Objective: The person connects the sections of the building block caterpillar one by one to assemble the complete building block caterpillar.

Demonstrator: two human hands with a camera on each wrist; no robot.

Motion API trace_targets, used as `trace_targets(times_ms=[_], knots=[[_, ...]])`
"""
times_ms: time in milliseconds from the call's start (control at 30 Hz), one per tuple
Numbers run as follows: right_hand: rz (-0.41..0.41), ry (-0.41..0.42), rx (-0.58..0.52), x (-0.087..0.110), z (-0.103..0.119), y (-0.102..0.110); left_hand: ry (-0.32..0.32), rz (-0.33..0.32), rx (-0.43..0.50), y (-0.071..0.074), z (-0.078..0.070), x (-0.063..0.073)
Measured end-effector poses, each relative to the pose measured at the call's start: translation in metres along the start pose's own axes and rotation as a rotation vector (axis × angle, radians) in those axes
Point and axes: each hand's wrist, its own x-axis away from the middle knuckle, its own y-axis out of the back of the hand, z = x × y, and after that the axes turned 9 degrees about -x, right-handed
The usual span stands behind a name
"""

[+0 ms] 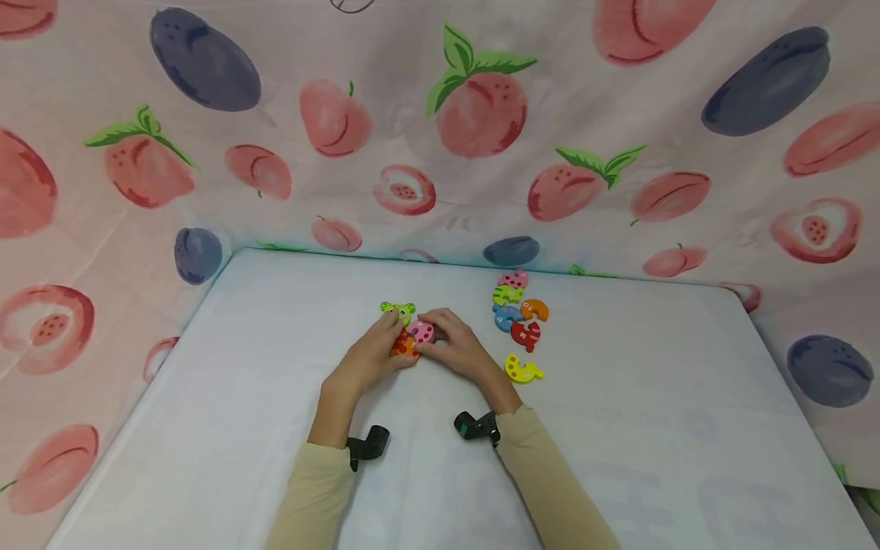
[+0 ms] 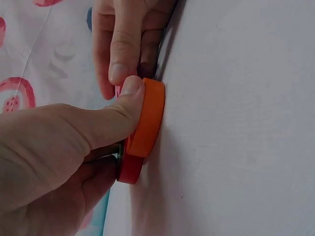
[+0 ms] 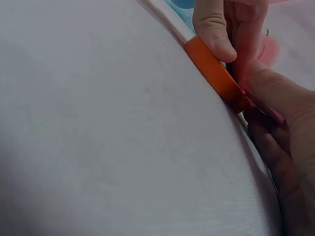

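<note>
Toward the worktop's [image 1: 206, 428] far edge, a left hand [image 1: 363, 357] pinches an orange toy piece [image 1: 406, 346] while the right hand [image 1: 462, 351] pinches a pink piece [image 1: 422, 331] just beside it

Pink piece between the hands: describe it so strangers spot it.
On the white table, find the right hand and left hand. Between them, at the right hand, sits the pink piece. Its pink, dark-spotted top sets it apart from the green piece and orange piece beside it.
</note>
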Motion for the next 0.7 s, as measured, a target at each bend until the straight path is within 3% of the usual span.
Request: trace_targets(times_ms=[367,700], knots=[[0.023,-0.008,0.089,0.001,0.002,-0.001,0.005,0.04,0.026,0.002,0.008,0.0],[0.039,-0.011,0.114,0.002,0.003,-0.001,-0.007,0.037,0.03,-0.001,0.011,-0.001]])
